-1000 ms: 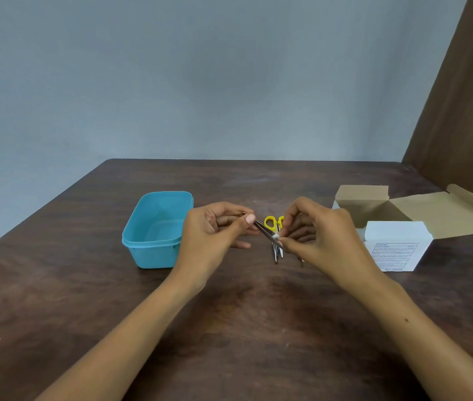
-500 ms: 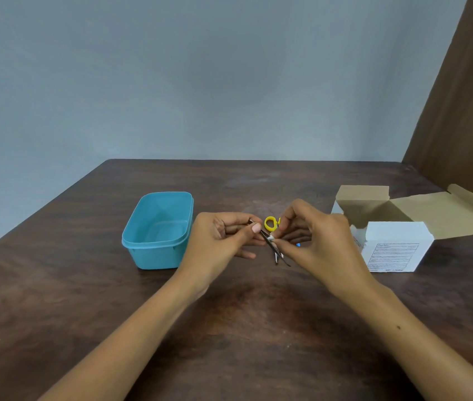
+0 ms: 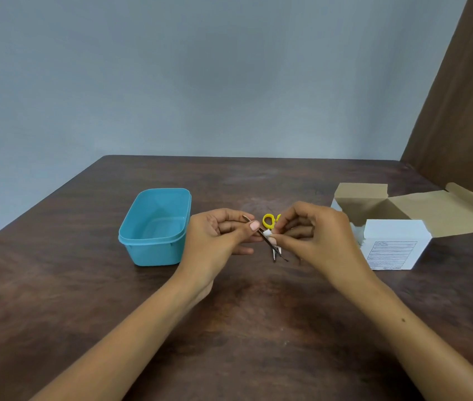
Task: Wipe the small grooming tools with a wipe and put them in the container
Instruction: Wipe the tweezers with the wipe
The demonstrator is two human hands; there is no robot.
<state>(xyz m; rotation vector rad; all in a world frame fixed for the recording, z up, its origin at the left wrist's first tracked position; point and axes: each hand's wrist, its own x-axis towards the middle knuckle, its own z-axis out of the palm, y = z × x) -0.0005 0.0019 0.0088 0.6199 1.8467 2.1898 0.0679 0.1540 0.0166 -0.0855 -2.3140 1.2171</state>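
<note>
Left hand pinches a thin metal tool; right hand pinches a white wipe around it, beside the blue container.

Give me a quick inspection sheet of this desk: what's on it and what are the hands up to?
Surface: dark wooden table, scuffed.
Job's things: thin metal tool held above the table between both hands; small white wipe pinched on it; teal container to the left, open, nothing seen inside; yellow-handled scissors lying behind the hands.
Clutter: open white cardboard box on the right.
Hands: left hand grips the tool's end; right hand fingers pinch the wipe.
Cables: nothing seen.
Surroundings: plain grey wall, brown panel at right.
</note>
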